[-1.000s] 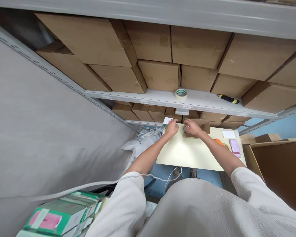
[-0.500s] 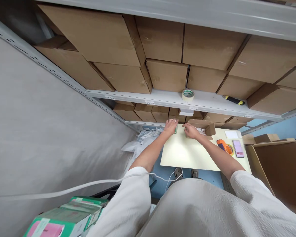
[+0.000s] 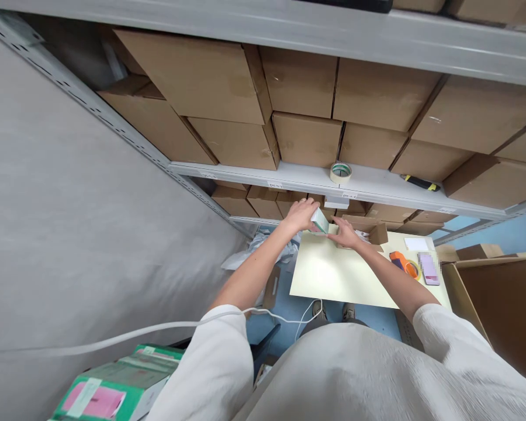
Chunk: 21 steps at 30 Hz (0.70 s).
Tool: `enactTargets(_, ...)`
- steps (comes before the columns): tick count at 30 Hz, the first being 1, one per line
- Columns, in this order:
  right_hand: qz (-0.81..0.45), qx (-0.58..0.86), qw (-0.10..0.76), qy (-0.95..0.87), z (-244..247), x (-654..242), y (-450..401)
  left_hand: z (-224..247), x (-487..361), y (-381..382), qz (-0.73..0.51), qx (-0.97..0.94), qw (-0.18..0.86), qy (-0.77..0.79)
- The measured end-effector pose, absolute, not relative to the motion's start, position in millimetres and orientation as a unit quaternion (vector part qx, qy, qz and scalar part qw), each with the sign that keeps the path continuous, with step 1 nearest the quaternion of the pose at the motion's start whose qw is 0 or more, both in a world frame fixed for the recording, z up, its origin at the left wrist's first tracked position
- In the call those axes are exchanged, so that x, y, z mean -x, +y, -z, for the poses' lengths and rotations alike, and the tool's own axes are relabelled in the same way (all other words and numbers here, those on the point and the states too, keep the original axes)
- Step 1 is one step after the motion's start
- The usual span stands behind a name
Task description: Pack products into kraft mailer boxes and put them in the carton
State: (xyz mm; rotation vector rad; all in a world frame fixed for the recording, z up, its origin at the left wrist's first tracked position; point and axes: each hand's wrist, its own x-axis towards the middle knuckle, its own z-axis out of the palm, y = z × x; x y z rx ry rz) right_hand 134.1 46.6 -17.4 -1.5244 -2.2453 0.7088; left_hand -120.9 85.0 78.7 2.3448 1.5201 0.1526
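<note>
A small white and green box (image 3: 319, 221) is tilted above the far left corner of the pale yellow tabletop (image 3: 333, 272). My left hand (image 3: 302, 214) is closed around its left side. At the box's lower right, my right hand (image 3: 344, 233) has its fingers apart, with the fingertips close to the box's edge; whether they touch it is hard to tell. Just beyond my right hand stands an open cardboard box (image 3: 378, 234) with small pale items inside, partly hidden by the hand.
Shelves of brown cartons (image 3: 307, 140) rise ahead, with a tape roll (image 3: 341, 172) and a cutter (image 3: 421, 183) on the ledge. An orange tool (image 3: 398, 261) and a phone (image 3: 428, 268) lie right. A white cable (image 3: 158, 326) crosses at left.
My left hand has lifted the small box off the tabletop and tilted it. My right hand has come near its lower edge. The view has shifted slightly.
</note>
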Motion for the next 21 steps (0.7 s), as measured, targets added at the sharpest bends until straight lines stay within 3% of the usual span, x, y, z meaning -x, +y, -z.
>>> enactTargets(9,-0.267,0.531,0.3,-0.746,-12.1,-190.9,42.5,-133.6,89.9,94.0,-0.192,-0.822,0.194,0.5)
enactTargets(14,-0.244,0.577,0.289,-0.724,-19.7,-254.4,32.8,-131.6,33.1,76.6,-0.219,-0.85,0.197,0.438)
enactTargets(21,-0.205,0.636,0.202,-0.716,-13.7,-328.6,16.7,-75.2,-25.4,65.9,-0.183,-0.827,0.258,0.465)
